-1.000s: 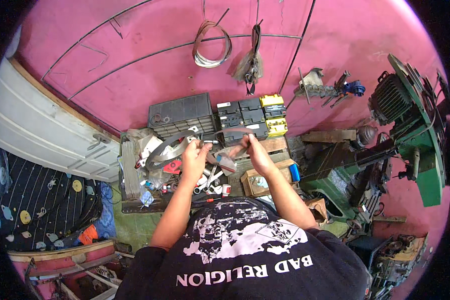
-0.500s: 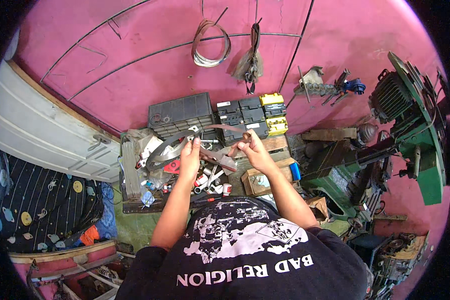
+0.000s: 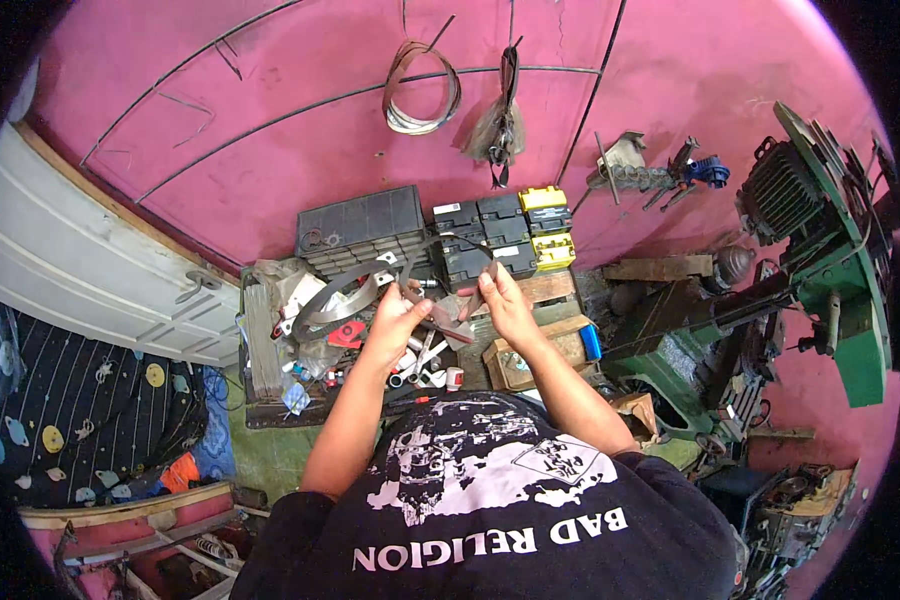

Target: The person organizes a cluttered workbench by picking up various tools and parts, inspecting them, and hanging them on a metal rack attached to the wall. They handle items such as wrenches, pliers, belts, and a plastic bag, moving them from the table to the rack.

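Above the cluttered bench, a thin, flat, dark strip (image 3: 475,245) bows up in an arch between my hands. Its material I cannot make out. The thumb and fingers of my right hand (image 3: 507,308) pinch its right end. My left hand (image 3: 397,325), also closed, grips the strip lower down on the left, and the fingers partly hide it. A wider grey band (image 3: 315,310) curves in a loop just left of my left hand. Between and below the hands hangs a piece of clear plastic wrapping (image 3: 454,318).
White pipe fittings (image 3: 425,360) and a red tool (image 3: 347,334) lie on the bench. Black and yellow batteries (image 3: 552,250) and a dark panel (image 3: 360,215) stand behind. A wooden box (image 3: 515,368) is at right, beside a green machine (image 3: 660,350). A coiled strip (image 3: 394,80) hangs on the pink wall.
My left hand has turned and shifted a little right, its thumb now pointing inward. The right fingers have straightened upward, and the strip between the hands arches higher.
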`<state>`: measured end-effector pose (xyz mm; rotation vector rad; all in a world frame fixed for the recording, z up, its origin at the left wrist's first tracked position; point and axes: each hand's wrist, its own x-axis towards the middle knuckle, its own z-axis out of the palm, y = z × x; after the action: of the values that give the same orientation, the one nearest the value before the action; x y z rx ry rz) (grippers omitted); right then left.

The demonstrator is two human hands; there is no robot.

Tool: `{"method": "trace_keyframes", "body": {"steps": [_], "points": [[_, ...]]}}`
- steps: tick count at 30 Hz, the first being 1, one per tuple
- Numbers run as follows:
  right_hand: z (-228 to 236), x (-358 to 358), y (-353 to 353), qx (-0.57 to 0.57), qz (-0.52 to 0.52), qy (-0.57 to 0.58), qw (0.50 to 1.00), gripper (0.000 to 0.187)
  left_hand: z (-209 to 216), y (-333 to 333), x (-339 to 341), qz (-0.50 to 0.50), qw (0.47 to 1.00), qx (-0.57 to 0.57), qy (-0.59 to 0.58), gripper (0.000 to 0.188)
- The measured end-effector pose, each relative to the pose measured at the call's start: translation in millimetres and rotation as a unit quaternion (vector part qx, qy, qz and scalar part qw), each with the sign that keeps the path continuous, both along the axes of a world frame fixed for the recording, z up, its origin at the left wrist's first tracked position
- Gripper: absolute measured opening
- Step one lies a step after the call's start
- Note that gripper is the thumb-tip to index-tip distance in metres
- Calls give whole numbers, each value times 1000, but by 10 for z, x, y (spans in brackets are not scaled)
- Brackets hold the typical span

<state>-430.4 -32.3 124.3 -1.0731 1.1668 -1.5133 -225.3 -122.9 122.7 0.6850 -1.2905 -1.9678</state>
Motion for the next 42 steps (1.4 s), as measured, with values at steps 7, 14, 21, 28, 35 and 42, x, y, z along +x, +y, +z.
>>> {"method": "trace_keyframes", "body": {"steps": [7,14,21,28,35,42], "points": [[233,273,71,156,10,-431,889,33,-41,17,69,-37,985,152,72,19],[199,-96,76,103,14,-244,964,18,150,-194,200,-30,995,86,43,17],[1130,-645,-363,-90,-57,-39,994,25,1136,-784,-1,55,977,-203,-43,25],[2531,-742,-916,-231,-203,59,950,37,2408,-1263,-403,74,948,-271,150,45],[2321,-689,-1755,-119,-407,216,879,38,2506,-1691,-1107,142,944,-296,24,54],[1691,-594,-1973,0,-381,297,876,34,1625,-2051,-1092,259,914,-304,-77,50]]}}
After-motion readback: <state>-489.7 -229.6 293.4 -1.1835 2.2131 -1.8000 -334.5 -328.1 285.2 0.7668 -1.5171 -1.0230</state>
